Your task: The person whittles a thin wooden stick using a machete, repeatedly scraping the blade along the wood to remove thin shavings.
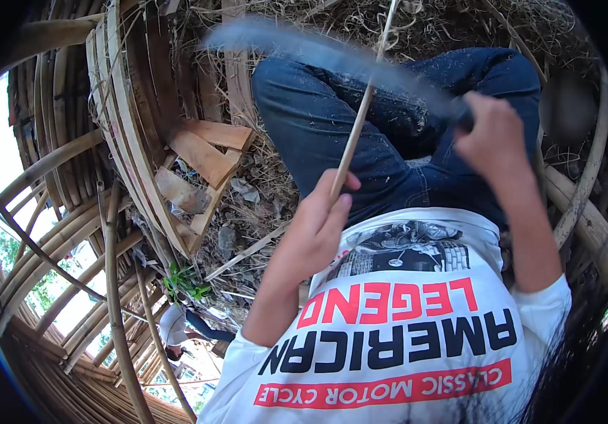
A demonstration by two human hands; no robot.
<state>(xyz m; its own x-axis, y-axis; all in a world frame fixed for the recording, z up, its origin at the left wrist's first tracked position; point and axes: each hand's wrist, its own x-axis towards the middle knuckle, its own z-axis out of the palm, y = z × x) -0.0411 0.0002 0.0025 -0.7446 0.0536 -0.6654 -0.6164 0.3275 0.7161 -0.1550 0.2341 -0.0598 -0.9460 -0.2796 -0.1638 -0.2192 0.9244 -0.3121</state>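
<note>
My left hand [324,215] is closed around the lower part of a thin pale bamboo strip [360,116], which slants up past my crossed legs to the top of the view. My right hand [489,134] grips the dark handle of a long knife [304,44] over my knee. Its wide grey blade is smeared by motion and points to the upper left, meeting or crossing the strip above my left hand. Whether blade and strip touch, I cannot tell.
Wood pieces [205,155] lie on littered ground left of my legs. Long bamboo slats [124,113] and a bamboo frame [109,268] stand at the left. Another person [174,326] is at the lower left. Thick bamboo poles [587,219] lie at the right.
</note>
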